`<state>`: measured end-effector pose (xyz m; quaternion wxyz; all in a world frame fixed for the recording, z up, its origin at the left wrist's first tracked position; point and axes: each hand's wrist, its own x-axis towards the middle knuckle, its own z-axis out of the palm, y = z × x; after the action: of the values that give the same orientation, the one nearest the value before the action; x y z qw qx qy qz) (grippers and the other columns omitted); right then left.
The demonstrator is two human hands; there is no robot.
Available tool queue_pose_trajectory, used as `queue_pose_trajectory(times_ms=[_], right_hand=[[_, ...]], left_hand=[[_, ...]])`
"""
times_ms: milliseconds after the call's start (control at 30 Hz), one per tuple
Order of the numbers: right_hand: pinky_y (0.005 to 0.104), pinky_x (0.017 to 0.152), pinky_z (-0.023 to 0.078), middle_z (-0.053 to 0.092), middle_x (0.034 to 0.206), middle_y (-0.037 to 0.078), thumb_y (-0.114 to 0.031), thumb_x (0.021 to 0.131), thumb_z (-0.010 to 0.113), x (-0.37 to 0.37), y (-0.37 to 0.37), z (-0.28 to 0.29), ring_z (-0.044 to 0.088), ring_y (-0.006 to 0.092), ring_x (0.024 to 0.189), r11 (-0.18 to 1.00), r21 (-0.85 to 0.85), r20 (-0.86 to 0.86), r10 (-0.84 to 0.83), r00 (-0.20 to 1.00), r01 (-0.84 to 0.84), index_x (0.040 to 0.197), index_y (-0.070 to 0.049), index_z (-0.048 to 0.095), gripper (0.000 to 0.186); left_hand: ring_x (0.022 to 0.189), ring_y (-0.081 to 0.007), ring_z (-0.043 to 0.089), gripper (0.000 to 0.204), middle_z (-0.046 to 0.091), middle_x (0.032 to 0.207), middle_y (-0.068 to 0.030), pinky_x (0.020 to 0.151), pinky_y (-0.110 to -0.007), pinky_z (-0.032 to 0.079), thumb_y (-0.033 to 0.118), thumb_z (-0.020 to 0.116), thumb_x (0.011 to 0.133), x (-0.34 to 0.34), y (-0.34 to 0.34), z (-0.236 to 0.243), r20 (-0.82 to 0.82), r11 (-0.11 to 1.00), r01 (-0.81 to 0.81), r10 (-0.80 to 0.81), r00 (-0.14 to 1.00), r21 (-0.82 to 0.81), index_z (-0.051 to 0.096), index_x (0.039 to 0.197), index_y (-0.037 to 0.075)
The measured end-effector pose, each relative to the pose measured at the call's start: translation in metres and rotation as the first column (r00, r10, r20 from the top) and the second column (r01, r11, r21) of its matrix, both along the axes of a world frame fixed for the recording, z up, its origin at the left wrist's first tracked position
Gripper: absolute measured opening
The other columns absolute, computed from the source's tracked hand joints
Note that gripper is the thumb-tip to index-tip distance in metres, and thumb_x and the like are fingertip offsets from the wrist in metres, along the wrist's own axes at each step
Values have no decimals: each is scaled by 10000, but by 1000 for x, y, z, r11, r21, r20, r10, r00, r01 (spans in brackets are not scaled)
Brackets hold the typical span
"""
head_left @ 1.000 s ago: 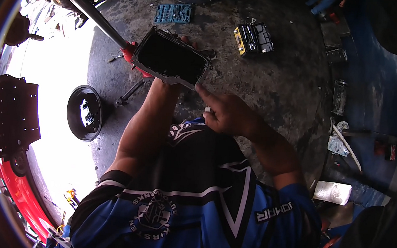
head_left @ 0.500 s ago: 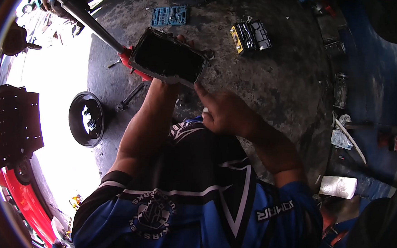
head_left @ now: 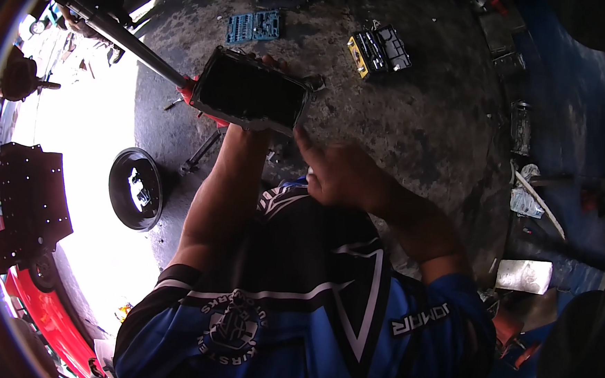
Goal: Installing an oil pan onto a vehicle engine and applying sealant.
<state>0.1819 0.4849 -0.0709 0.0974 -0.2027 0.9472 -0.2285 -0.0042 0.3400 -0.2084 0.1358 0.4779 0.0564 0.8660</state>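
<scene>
A dark rectangular oil pan (head_left: 252, 91) is held up in front of me, open side facing up, with grey sealant-like material along its near rim. My left hand (head_left: 274, 63) grips it from beneath; only some fingertips show over the far edge, and the palm is hidden under the pan. The index finger of my right hand (head_left: 345, 172) is stretched out to the pan's near right corner and appears to touch the rim. Its other fingers are curled, with a pale spot by the thumb, and no tool shows in that hand.
Behind the pan, a metal pole (head_left: 128, 42) with a red end slants from the upper left. A blue socket set (head_left: 253, 26) and a yellow-black toolbox (head_left: 379, 51) lie on the stained floor. At left are a round black basin (head_left: 117, 191) and a perforated dark panel (head_left: 28, 207).
My view has turned slightly, so the floor things sit a little differently. The oil pan and my right fingertip have shifted slightly left; both hands keep the same hold and contact.
</scene>
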Motion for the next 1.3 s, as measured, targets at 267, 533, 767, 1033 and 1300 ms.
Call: queue_pose_trajectory(times_ms=[267, 533, 767, 1033, 1300], right_hand=[[496, 683, 589, 690, 832, 222, -147, 834, 636, 3, 3, 10, 708, 377, 734, 1000, -7, -37, 8, 999, -9, 1539, 69, 275, 821], [469, 676, 583, 677, 857, 195, -116, 810, 648, 3, 12, 29, 695, 358, 731, 1000, -22, 32, -12, 999, 13, 1554, 52, 255, 858], [471, 647, 582, 667, 794, 193, -103, 830, 635, 2, 27, 22, 693, 346, 686, 996, -65, -60, 63, 996, -67, 1575, -46, 286, 826], [421, 674, 574, 657, 763, 145, -155, 866, 652, -22, 70, 28, 687, 263, 662, 996, -62, -134, -71, 988, 64, 1581, -89, 316, 793], [272, 528, 478, 575, 746, 14, -84, 858, 543, -124, 93, -6, 552, 112, 573, 388, -780, 598, 237, 765, 490, 1445, 53, 470, 607]], left_hand=[[1514, -223, 309, 580, 347, 1632, -50, 1278, -492, 183, 390, 473, 1069, -4, -8, -13, 76, 1000, -9, 9, 997, -6, 315, 1587, 183], [1488, -210, 355, 559, 380, 1607, -62, 1269, -467, 220, 394, 490, 1055, 6, -4, 12, 71, 992, 123, -123, 990, -6, 367, 1558, 185], [1515, -212, 305, 597, 262, 1667, -53, 1270, -491, 209, 413, 376, 1093, 6, -9, 0, 39, 995, 99, -97, 994, -34, 212, 1619, 184], [1319, -237, 527, 467, 566, 1399, -80, 1162, -441, 391, 333, 504, 1065, 40, -16, 31, 414, 964, 253, -196, 889, -85, 453, 1469, 104], [1000, -314, 669, 416, 656, 1053, -113, 907, -499, 557, 399, 546, 1038, 76, -6, 59, 649, 893, 406, -194, 735, -193, 561, 1360, 136]])
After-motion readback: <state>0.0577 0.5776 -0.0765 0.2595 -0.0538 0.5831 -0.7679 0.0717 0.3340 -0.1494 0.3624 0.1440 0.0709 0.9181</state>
